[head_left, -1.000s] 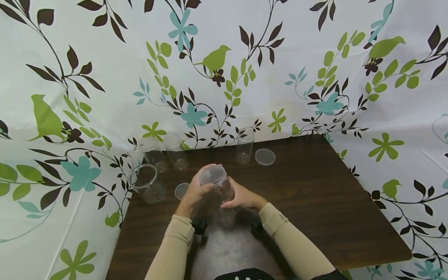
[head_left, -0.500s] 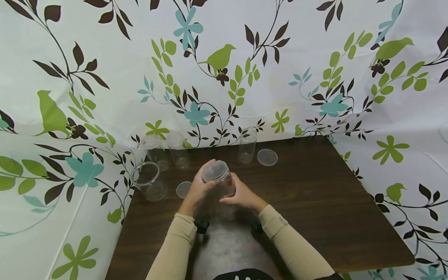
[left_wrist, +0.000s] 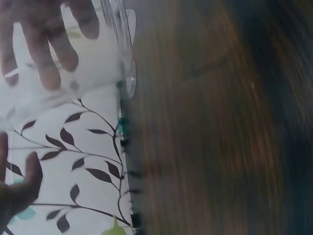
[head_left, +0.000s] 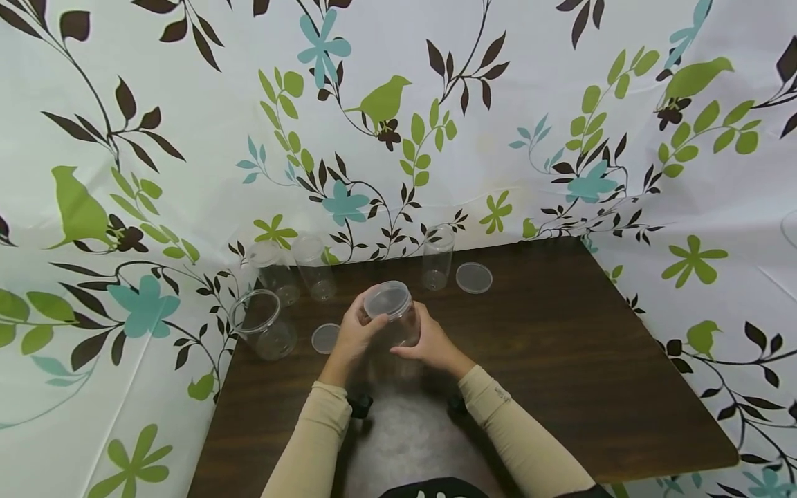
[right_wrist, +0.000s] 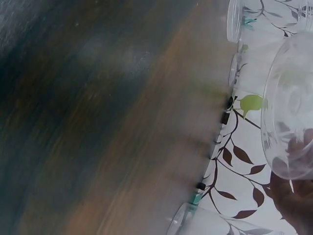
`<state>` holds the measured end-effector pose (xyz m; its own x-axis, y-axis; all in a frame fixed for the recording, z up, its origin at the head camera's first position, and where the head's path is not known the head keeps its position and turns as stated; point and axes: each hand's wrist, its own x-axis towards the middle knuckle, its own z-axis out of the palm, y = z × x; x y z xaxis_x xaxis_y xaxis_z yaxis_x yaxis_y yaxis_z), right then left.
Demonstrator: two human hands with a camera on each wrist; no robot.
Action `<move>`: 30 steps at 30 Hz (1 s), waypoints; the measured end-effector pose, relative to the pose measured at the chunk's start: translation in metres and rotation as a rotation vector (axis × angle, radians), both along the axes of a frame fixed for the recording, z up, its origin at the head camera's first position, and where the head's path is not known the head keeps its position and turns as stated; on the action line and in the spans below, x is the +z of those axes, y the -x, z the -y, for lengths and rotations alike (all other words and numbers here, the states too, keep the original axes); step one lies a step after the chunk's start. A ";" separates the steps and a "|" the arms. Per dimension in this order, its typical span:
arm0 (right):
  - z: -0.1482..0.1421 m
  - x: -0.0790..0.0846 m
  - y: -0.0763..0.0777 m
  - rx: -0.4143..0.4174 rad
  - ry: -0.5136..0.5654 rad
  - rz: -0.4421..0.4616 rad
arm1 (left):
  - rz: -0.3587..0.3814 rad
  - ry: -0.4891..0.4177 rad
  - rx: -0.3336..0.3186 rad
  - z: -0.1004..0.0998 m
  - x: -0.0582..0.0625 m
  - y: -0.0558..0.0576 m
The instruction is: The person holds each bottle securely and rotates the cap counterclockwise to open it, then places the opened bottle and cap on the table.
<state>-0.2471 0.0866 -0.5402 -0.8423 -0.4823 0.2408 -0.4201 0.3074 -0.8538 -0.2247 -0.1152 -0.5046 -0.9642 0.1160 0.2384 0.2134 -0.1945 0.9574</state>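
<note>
Both hands grip a clear plastic jar (head_left: 405,328) above the near middle of the table. A translucent lid (head_left: 387,299) covers its upper end, and the jar leans slightly. My left hand (head_left: 357,335) wraps the jar's left side, with its thumb close by the lid's edge. On the right side my right hand (head_left: 434,342) holds the lower body, thumb toward me. In the left wrist view, fingers show through the jar's clear wall (left_wrist: 98,63). The right wrist view catches the jar's round end (right_wrist: 288,107) at its right edge.
A wide open jar (head_left: 274,339) stands at the table's left edge. Behind it are two slim clear jars (head_left: 281,280), with another jar (head_left: 437,266) at the back middle. One loose lid (head_left: 326,339) lies left of my hands, another lid (head_left: 474,278) at the back. Patterned cloth (head_left: 473,124) borders the table (head_left: 560,360).
The jar has tipped from a stronger lean to a more upright stance between my hands. Both hands keep their hold; the jars and lids on the table stay put.
</note>
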 end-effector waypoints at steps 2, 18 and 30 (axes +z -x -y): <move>0.001 0.006 -0.003 -0.024 0.000 -0.010 | 0.004 0.010 0.042 -0.004 0.001 0.000; -0.013 0.004 -0.002 0.262 0.061 0.170 | 0.011 -0.007 -0.157 0.013 0.002 -0.003; -0.008 0.006 -0.010 0.138 0.020 0.118 | 0.073 0.096 -0.012 0.002 0.010 -0.009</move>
<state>-0.2370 0.0944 -0.5337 -0.7914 -0.5914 0.1548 -0.3535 0.2360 -0.9052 -0.2156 -0.1177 -0.4947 -0.9771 0.1462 0.1546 0.1403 -0.1034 0.9847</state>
